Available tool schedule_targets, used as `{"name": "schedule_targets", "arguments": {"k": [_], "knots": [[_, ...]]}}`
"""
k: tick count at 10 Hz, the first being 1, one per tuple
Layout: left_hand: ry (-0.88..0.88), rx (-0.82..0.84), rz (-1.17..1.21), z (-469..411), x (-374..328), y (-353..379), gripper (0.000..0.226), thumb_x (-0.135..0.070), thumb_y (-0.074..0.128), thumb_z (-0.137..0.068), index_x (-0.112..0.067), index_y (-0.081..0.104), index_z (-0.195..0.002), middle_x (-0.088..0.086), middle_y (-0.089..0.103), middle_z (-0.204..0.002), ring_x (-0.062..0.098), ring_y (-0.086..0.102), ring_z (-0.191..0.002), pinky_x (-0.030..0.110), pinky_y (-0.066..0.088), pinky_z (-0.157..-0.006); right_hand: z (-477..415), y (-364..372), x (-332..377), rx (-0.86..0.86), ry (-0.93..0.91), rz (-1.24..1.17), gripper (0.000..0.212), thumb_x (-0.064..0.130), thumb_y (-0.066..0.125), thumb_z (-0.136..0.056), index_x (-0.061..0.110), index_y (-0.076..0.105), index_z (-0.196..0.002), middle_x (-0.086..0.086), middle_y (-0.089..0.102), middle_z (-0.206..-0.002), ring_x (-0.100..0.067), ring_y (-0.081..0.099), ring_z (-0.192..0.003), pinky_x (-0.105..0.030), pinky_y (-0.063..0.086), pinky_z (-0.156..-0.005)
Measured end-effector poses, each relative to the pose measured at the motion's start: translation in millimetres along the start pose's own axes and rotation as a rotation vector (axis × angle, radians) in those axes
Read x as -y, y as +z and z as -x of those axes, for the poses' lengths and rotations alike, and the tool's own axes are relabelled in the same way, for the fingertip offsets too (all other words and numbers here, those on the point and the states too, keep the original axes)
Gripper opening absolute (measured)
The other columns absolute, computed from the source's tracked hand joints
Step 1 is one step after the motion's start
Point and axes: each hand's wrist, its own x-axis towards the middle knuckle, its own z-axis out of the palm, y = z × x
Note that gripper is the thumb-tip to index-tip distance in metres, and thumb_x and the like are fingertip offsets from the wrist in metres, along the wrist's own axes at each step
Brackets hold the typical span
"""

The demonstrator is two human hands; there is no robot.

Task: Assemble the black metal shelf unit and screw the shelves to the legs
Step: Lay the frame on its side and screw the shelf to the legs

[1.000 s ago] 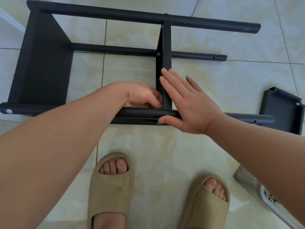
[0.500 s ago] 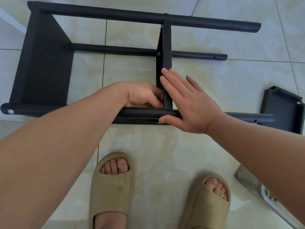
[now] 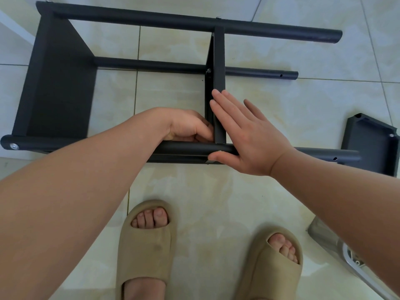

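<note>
The black shelf unit lies on its side on the tiled floor, its round legs running left to right. One shelf (image 3: 58,83) is fixed at the left end. A second shelf (image 3: 219,61) stands edge-on across the middle. My right hand (image 3: 249,135) lies flat with straight fingers against that middle shelf, thumb on the near leg (image 3: 186,148). My left hand (image 3: 188,126) is curled into the corner where the middle shelf meets the near leg; what its fingertips hold is hidden. A third loose shelf (image 3: 372,144) lies on the floor at the right.
My two feet in beige slides (image 3: 147,247) stand on the floor just below the near leg. A clear plastic bag with metal parts (image 3: 337,250) lies at the lower right. Screw heads show at the near leg's left end (image 3: 14,146) and on the middle shelf (image 3: 208,71).
</note>
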Motion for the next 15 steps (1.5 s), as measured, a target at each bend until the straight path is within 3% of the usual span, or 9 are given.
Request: {"name": "schedule_targets", "arguments": {"k": [2,3,5,7,9,10,11,12,15], "knots": [[-0.004,0.033,0.025,0.5,-0.1,0.6,0.020,0.002,0.055,-0.089,-0.006,0.071,-0.079,0.015,0.069,-0.078,0.027,0.068,-0.073,0.030,0.057,-0.066,0.3,0.1,-0.3,0.003,0.002,0.000,0.100,0.076,0.026,-0.092,0.005,0.013,-0.161,-0.009,0.003,-0.170,-0.025,0.002,-0.157,-0.053,0.016,-0.125],[-0.030,0.062,0.029,1.3,0.4,1.1,0.020,-0.008,0.056,-0.092,-0.007,0.075,-0.086,0.018,0.072,-0.093,0.030,0.069,-0.087,0.040,0.058,-0.082,-0.1,0.2,-0.2,0.006,0.002,0.005,0.101,0.077,0.025,-0.092,0.005,0.013,-0.161,-0.009,0.002,-0.170,-0.025,0.001,-0.157,-0.053,0.015,-0.125],[-0.002,0.047,-0.014,3.0,-0.4,1.9,0.014,0.000,0.055,-0.090,-0.004,0.067,-0.086,0.011,0.070,-0.072,0.021,0.068,-0.066,0.025,0.056,-0.059,0.1,0.5,0.0,0.010,0.002,0.002,0.101,0.077,0.026,-0.092,0.005,0.013,-0.161,-0.009,0.002,-0.170,-0.024,0.001,-0.157,-0.053,0.016,-0.125],[0.022,0.049,0.045,3.9,-1.5,4.0,0.017,0.008,0.050,-0.089,0.002,0.060,-0.101,0.018,0.064,-0.080,0.022,0.067,-0.064,0.026,0.056,-0.060,-0.1,-0.6,-0.4,0.009,0.006,-0.002,0.101,0.077,0.026,-0.092,0.006,0.012,-0.161,-0.008,0.002,-0.170,-0.024,0.001,-0.157,-0.052,0.015,-0.125],[0.023,0.100,0.099,4.9,-2.5,3.4,0.033,0.013,0.048,-0.090,0.002,0.057,-0.120,0.022,0.066,-0.093,0.027,0.070,-0.075,0.033,0.060,-0.071,-0.1,0.3,-0.2,0.012,0.005,0.004,0.101,0.077,0.025,-0.092,0.006,0.011,-0.162,-0.008,0.001,-0.170,-0.023,0.000,-0.157,-0.052,0.015,-0.125],[0.003,0.123,0.137,4.6,-2.8,1.0,0.034,0.008,0.047,-0.092,0.001,0.057,-0.123,0.023,0.064,-0.103,0.034,0.066,-0.092,0.045,0.055,-0.089,0.0,0.1,-0.5,0.016,0.008,0.006,0.101,0.078,0.025,-0.092,0.007,0.010,-0.162,-0.007,0.000,-0.170,-0.023,-0.001,-0.157,-0.052,0.014,-0.125],[-0.052,0.125,0.080,4.0,-2.7,1.5,0.019,-0.005,0.049,-0.095,-0.002,0.067,-0.100,0.014,0.068,-0.090,0.029,0.065,-0.086,0.043,0.053,-0.086,-0.1,0.3,-0.2,0.015,0.007,0.010,0.100,0.078,0.025,-0.092,0.007,0.011,-0.162,-0.007,0.000,-0.170,-0.023,-0.001,-0.157,-0.052,0.015,-0.125],[-0.061,0.099,-0.014,2.7,-1.8,2.1,0.020,-0.011,0.053,-0.095,-0.009,0.071,-0.087,0.009,0.070,-0.076,0.022,0.066,-0.070,0.032,0.054,-0.071,0.0,0.5,-0.2,0.009,0.006,0.003,0.100,0.077,0.026,-0.092,0.006,0.012,-0.162,-0.007,0.001,-0.170,-0.023,0.000,-0.157,-0.052,0.015,-0.125],[-0.026,0.118,0.028,0.9,1.1,-0.6,0.015,0.001,0.054,-0.090,-0.001,0.067,-0.096,0.018,0.069,-0.084,0.027,0.068,-0.075,0.032,0.058,-0.069,-0.2,-0.1,0.0,0.015,0.008,0.010,0.101,0.077,0.025,-0.092,0.006,0.011,-0.162,-0.007,0.000,-0.170,-0.023,-0.001,-0.157,-0.052,0.016,-0.125]]}}
